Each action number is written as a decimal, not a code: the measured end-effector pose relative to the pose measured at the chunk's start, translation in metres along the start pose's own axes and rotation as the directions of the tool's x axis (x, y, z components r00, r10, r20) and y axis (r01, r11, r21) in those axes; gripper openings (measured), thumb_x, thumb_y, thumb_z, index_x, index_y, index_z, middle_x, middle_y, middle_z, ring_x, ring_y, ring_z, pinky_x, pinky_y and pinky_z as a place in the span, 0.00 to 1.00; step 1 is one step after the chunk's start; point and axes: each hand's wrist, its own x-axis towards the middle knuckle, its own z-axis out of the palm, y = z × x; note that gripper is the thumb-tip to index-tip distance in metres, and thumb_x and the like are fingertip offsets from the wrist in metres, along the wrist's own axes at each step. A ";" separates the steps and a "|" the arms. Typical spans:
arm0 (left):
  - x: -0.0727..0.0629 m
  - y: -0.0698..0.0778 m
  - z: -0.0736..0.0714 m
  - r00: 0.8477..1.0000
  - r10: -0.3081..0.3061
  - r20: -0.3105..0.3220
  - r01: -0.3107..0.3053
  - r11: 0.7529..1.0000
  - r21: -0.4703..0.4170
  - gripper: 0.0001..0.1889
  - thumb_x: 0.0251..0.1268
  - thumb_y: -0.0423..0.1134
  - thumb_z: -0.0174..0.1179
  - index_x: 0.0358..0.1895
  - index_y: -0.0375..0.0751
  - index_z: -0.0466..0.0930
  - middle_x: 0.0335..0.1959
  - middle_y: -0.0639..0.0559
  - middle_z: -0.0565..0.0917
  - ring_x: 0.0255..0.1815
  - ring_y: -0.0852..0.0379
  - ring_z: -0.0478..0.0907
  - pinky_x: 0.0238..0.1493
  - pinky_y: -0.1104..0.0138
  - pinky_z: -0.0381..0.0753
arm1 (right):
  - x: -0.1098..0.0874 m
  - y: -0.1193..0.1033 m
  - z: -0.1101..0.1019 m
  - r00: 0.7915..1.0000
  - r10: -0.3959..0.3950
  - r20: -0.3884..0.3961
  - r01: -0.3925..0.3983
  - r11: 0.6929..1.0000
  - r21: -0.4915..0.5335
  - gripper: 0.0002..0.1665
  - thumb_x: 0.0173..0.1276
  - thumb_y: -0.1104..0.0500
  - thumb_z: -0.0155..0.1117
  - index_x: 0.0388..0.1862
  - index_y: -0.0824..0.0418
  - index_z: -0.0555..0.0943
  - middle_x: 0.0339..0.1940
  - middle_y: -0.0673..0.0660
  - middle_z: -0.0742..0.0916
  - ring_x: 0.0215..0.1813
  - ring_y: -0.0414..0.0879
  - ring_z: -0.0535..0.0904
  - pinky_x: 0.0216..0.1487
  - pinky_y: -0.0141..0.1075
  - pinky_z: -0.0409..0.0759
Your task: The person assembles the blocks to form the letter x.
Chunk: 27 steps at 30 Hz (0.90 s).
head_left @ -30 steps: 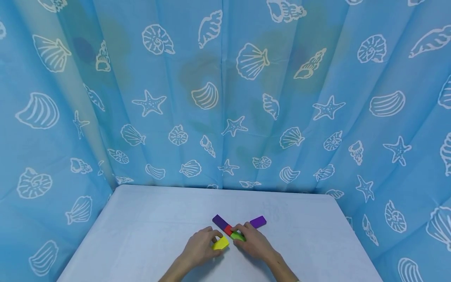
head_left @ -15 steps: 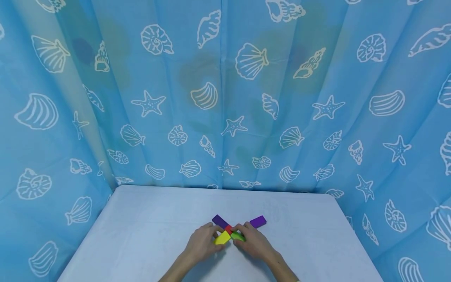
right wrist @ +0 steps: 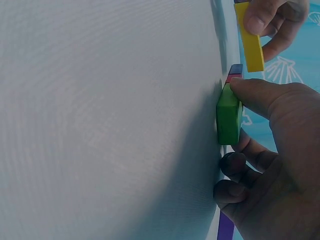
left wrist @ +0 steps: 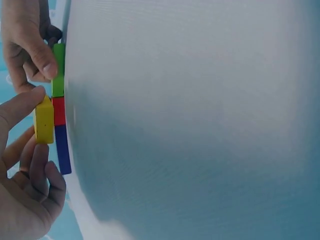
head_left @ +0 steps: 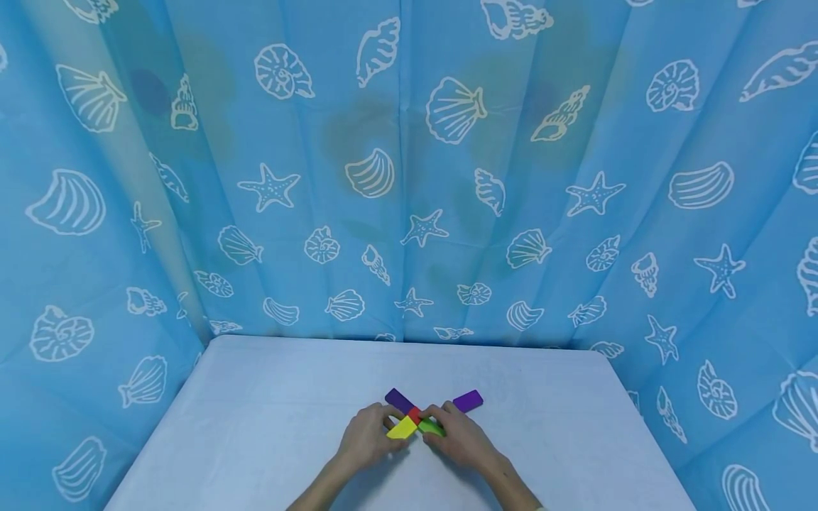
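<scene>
In the head view, my left hand (head_left: 367,438) pinches a yellow block (head_left: 402,428) between thumb and fingers. My right hand (head_left: 463,436) grips a green block (head_left: 432,427), whose end meets a small red block (head_left: 415,415). A dark blue-purple block (head_left: 399,401) continues from the red one in a slanted line. The yellow block is at the red block's near-left side; in the right wrist view the yellow block (right wrist: 251,42) looks slightly raised off the table. Whether it touches the red block I cannot tell. In the left wrist view, the red block (left wrist: 59,111) sits right behind the yellow one.
A purple block (head_left: 469,401) lies just beyond my right hand's fingers, partly covered by them. Under everything is a white-covered table (head_left: 287,397). A blue curtain (head_left: 409,177) with white shell prints hangs behind the table and at both sides.
My left hand has brought the yellow block up and slightly right, close to the red block. My right hand stays on the green block; the other blocks look unmoved.
</scene>
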 end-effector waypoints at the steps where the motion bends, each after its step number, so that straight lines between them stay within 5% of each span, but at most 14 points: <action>1: 0.001 0.000 0.001 1.000 -0.015 0.001 0.015 1.000 -0.005 0.22 0.48 0.50 0.79 0.48 0.51 0.86 0.32 0.59 0.80 0.32 0.60 0.76 0.34 0.63 0.78 | 0.000 0.000 0.001 1.000 0.004 -0.002 -0.004 1.000 0.000 0.22 0.66 0.46 0.71 0.59 0.41 0.80 0.42 0.47 0.77 0.41 0.43 0.74 0.50 0.47 0.81; 7: 0.003 0.000 0.006 0.997 -0.081 0.007 0.081 0.996 -0.023 0.23 0.49 0.51 0.79 0.49 0.49 0.86 0.32 0.57 0.79 0.31 0.59 0.74 0.37 0.63 0.78 | 0.000 0.001 0.002 1.000 0.005 -0.012 -0.005 1.000 0.001 0.22 0.65 0.47 0.72 0.58 0.42 0.81 0.41 0.47 0.77 0.40 0.43 0.74 0.51 0.46 0.82; 27: 0.007 -0.002 0.015 0.995 -0.096 -0.013 0.096 0.995 -0.015 0.23 0.47 0.53 0.79 0.46 0.49 0.85 0.31 0.57 0.79 0.31 0.58 0.75 0.39 0.60 0.80 | -0.002 0.002 0.000 1.000 -0.019 -0.005 0.019 1.000 -0.001 0.22 0.67 0.46 0.71 0.59 0.43 0.80 0.38 0.47 0.76 0.38 0.42 0.73 0.45 0.41 0.80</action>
